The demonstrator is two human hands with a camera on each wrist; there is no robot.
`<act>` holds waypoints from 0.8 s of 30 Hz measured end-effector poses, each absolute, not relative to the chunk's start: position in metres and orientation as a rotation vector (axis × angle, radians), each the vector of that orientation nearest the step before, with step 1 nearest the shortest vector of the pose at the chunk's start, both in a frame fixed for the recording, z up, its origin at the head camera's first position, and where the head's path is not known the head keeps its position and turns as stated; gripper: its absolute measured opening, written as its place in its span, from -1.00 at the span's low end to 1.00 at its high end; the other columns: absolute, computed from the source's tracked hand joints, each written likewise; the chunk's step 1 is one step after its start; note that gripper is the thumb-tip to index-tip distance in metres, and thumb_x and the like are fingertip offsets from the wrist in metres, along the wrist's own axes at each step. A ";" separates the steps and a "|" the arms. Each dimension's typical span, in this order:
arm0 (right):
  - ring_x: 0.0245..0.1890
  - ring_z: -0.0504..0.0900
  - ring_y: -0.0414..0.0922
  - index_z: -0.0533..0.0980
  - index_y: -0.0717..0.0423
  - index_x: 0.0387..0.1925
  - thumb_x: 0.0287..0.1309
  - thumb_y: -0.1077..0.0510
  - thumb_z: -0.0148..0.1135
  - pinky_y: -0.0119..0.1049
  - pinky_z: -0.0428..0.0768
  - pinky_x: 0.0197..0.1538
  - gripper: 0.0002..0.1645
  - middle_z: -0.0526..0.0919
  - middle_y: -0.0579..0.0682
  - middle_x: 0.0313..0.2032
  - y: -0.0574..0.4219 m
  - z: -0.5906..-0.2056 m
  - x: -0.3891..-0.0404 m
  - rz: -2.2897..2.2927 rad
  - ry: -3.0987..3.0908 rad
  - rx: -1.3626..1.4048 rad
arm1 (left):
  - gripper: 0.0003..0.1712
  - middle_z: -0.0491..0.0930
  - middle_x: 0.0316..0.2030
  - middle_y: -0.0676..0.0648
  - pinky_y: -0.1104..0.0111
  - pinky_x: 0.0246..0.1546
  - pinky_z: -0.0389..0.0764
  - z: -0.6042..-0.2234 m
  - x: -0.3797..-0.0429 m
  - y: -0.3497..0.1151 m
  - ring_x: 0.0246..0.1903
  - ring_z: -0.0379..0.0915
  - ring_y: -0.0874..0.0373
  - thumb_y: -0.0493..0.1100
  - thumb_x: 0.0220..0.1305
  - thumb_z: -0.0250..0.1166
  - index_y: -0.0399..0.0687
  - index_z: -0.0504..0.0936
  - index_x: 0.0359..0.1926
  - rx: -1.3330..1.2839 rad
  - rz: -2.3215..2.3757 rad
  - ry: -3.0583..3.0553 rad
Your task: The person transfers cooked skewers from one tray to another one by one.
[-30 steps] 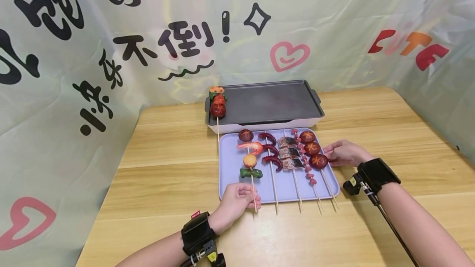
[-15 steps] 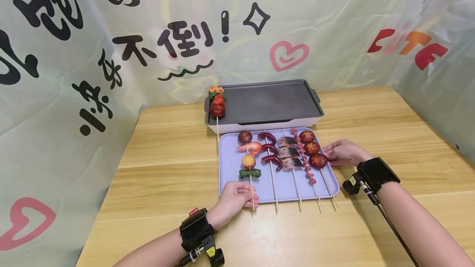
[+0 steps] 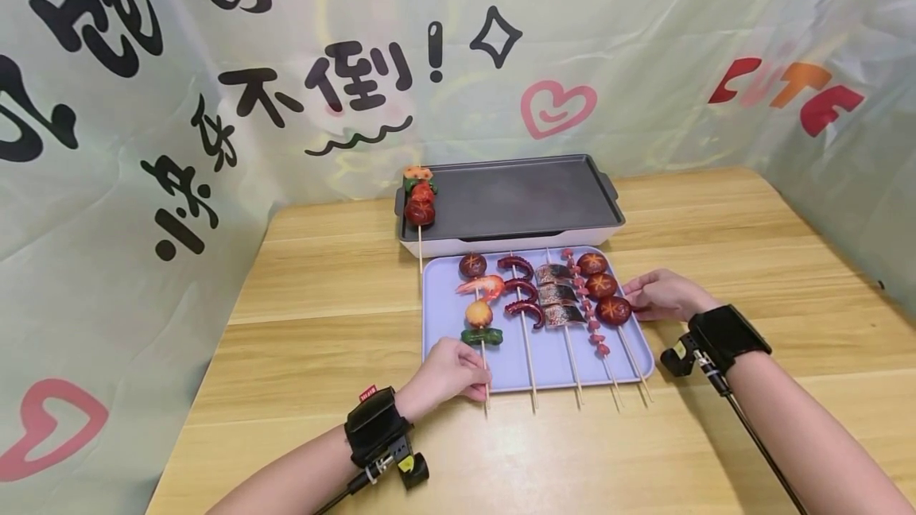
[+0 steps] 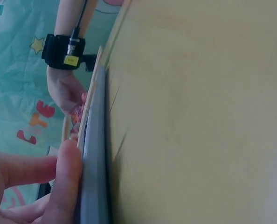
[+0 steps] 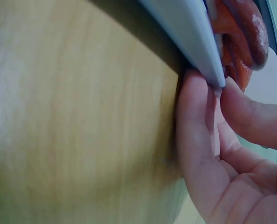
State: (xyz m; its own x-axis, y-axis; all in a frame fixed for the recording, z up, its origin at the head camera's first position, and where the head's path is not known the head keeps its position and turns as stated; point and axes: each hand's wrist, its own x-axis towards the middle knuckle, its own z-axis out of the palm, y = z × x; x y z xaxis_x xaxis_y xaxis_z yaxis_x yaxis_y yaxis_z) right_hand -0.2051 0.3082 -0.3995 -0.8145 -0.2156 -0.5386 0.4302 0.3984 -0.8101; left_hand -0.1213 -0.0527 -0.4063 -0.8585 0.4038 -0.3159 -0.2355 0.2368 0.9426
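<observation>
A lilac tray (image 3: 444,356) holds several skewers of food. At its front left, my left hand (image 3: 452,369) pinches the stick of the leftmost skewer (image 3: 479,313), which bears a mushroom, a shrimp, a yellow ball and a green pepper. In the left wrist view the thumb and fingers (image 4: 68,172) meet beside the tray's edge, and the pinched stick is mostly hidden. My right hand (image 3: 664,295) grips the tray's right rim, thumb above and a finger below, as the right wrist view shows. Close by lies a mushroom skewer (image 3: 614,310).
Behind the tray stands a dark griddle (image 3: 515,197) with a mixed skewer (image 3: 421,211) at its left end, the stick overhanging the front. Octopus (image 3: 525,312), fish (image 3: 561,296) and small red-bead (image 3: 594,324) skewers fill the tray's middle. A printed cloth (image 3: 630,22) rises behind.
The leftmost skewer has shifted slightly left on the tray. My left hand has moved a little left and up along its stick. My right hand stays at the rim.
</observation>
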 end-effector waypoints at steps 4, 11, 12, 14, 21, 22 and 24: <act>-0.37 0.53 -0.24 0.30 0.52 -0.06 0.01 0.49 -0.05 -0.32 0.64 -0.18 -0.63 0.54 -0.10 -0.43 0.308 -0.399 -0.205 -1.450 2.076 0.182 | -0.95 0.56 -0.66 -0.13 0.38 -0.56 0.68 -0.403 -0.125 -0.052 -0.74 0.48 0.24 -0.47 -0.01 0.27 -0.45 0.56 -0.52 0.179 1.568 2.055; -0.38 0.53 -0.24 0.31 0.51 -0.08 0.00 0.49 -0.04 -0.32 0.65 -0.19 -0.64 0.55 -0.11 -0.44 0.308 -0.398 -0.204 -1.453 2.075 0.180 | -0.89 0.55 -0.72 -0.11 0.39 -0.64 0.65 -0.401 -0.129 -0.052 -0.78 0.46 0.24 -0.46 -0.05 0.30 -0.37 0.56 -0.62 0.257 1.455 2.152; -0.38 0.53 -0.24 0.31 0.51 -0.07 0.00 0.49 -0.04 -0.32 0.65 -0.18 -0.64 0.55 -0.10 -0.44 0.308 -0.398 -0.204 -1.453 2.076 0.185 | -0.89 0.55 -0.73 -0.11 0.40 -0.64 0.65 -0.401 -0.129 -0.052 -0.78 0.46 0.24 -0.46 -0.06 0.31 -0.36 0.56 -0.63 0.262 1.447 2.160; -0.38 0.54 -0.24 0.31 0.51 -0.08 0.00 0.49 -0.05 -0.32 0.65 -0.18 -0.64 0.55 -0.10 -0.44 0.308 -0.398 -0.204 -1.453 2.076 0.187 | -0.89 0.55 -0.73 -0.10 0.41 -0.65 0.65 -0.401 -0.130 -0.052 -0.78 0.45 0.24 -0.46 -0.06 0.31 -0.35 0.56 -0.63 0.266 1.432 2.168; -0.39 0.54 -0.25 0.29 0.55 -0.06 -0.02 0.50 -0.05 -0.35 0.64 -0.20 -0.60 0.56 -0.11 -0.45 0.306 -0.396 -0.203 -1.463 2.066 0.169 | -0.88 0.54 -0.73 -0.11 0.42 -0.67 0.64 -0.401 -0.130 -0.051 -0.79 0.44 0.25 -0.47 -0.08 0.32 -0.35 0.56 -0.64 0.251 1.404 2.182; -0.39 0.54 -0.25 0.28 0.56 -0.06 -0.03 0.50 -0.05 -0.36 0.64 -0.21 -0.60 0.56 -0.11 -0.45 0.306 -0.396 -0.202 -1.465 2.065 0.171 | -0.88 0.54 -0.73 -0.10 0.43 -0.67 0.64 -0.401 -0.130 -0.051 -0.79 0.44 0.25 -0.46 -0.08 0.33 -0.34 0.56 -0.64 0.245 1.399 2.184; -0.39 0.54 -0.25 0.28 0.56 -0.06 -0.02 0.50 -0.05 -0.36 0.64 -0.20 -0.60 0.56 -0.11 -0.45 0.306 -0.396 -0.202 -1.465 2.064 0.164 | -0.88 0.54 -0.73 -0.10 0.43 -0.67 0.64 -0.401 -0.130 -0.051 -0.79 0.44 0.25 -0.46 -0.08 0.33 -0.34 0.56 -0.64 0.244 1.397 2.187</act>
